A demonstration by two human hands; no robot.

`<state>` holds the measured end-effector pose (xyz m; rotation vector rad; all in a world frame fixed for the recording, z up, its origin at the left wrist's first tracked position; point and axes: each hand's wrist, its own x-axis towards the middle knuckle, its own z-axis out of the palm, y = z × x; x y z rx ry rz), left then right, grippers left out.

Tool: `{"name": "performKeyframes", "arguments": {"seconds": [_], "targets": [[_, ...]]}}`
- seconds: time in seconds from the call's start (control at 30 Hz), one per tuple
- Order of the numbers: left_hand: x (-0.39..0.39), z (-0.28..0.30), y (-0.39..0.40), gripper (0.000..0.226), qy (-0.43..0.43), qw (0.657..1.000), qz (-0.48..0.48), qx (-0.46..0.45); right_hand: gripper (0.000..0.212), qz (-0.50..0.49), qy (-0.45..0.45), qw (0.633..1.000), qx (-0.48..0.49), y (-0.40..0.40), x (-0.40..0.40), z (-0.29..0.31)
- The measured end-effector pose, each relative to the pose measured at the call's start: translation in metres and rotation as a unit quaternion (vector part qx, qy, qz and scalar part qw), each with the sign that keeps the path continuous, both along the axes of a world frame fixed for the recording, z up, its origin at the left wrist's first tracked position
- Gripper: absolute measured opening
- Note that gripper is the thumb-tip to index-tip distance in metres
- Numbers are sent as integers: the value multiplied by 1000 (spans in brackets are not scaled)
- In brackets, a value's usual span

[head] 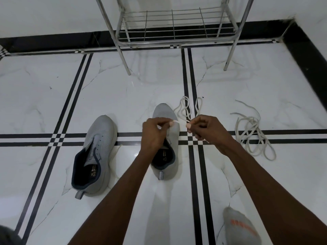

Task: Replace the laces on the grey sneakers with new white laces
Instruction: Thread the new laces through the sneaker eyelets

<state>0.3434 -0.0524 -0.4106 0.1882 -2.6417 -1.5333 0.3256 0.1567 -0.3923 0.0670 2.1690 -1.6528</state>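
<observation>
head view, floor of white marble tile with black double stripes. landmark: the right grey sneaker, upright, toe pointing away from the person, no lace visible in its eyelets.

left hand above the sneaker's tongue area, grip closed: thumb and forefinger pinch one white end of the new lace. right hand just right of the sneaker, grip closed in a pinch on the other end of that lace. the two pinched ends are near each other, not touching. the rest of this lace lies in loops on the floor just beyond and right of the sneaker's toe.

left grey sneaker stands well left of the landmark sneaker, unlaced, tongue loose, toe angled away.

second lace, off-white, in a loose tangle on the floor well right of the sneaker, past the right hand.

metal wire rack stands beyond the sneaker, against the wall.

a grey sock with orange marks is on a foot, nearer than the sneaker and to its right.
</observation>
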Motion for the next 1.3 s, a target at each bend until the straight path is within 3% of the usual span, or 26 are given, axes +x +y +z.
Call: {"name": "performKeyframes", "arguments": {"seconds": [0.07,0.13,0.23,0.33,0.4,0.5,0.63,0.73,0.83,0.93,1.0,1.07,1.13,1.23,1.3], "targets": [[-7,-5,-17,11,6,998,66,-15,14,19,-17,1000,6,8,0,0],[-6,-6,-25,22,15,996,67,-52,10,25,-19,999,6,11,1,-1],[0,0,-15,39,49,994,-44,-85,10,39,-7,999,17,-1,1,2],[-2,-2,-2,23,51,982,-130,-126,17,13,12,1000,25,-14,-2,5],[-8,-7,-4,13,66,986,-87,-128,21,5,18,1000,24,-14,-5,9],[-17,-6,-21,17,56,994,70,-67,20,29,-4,999,17,-3,-8,14],[-19,-17,-39,21,-36,994,101,1,21,10,-64,987,-147,8,-9,20],[-11,-24,-40,27,-64,991,98,58,16,-13,-112,940,-321,1,-10,25],[1,-24,-36,35,-31,990,124,63,22,-26,-123,908,-400,-12,-13,25],[19,-17,-34,23,16,986,145,84,31,-76,-115,894,-427,-23,-21,24],[32,-16,-37,23,8,993,96,74,33,-117,-60,924,-360,-26,-28,20],[43,-19,-39,17,-12,999,30,27,29,-119,13,968,-219,-33,-32,16],[49,-25,-40,9,-14,1000,-17,1,19,-75,85,990,-78,-42,-34,11],[52,-37,-40,30,-2,998,-53,-30,12,24,182,980,75,-54,-28,-3],[54,-38,-38,29,-8,998,-40,-40,12,58,253,955,142,-61,-23,-17]]}}
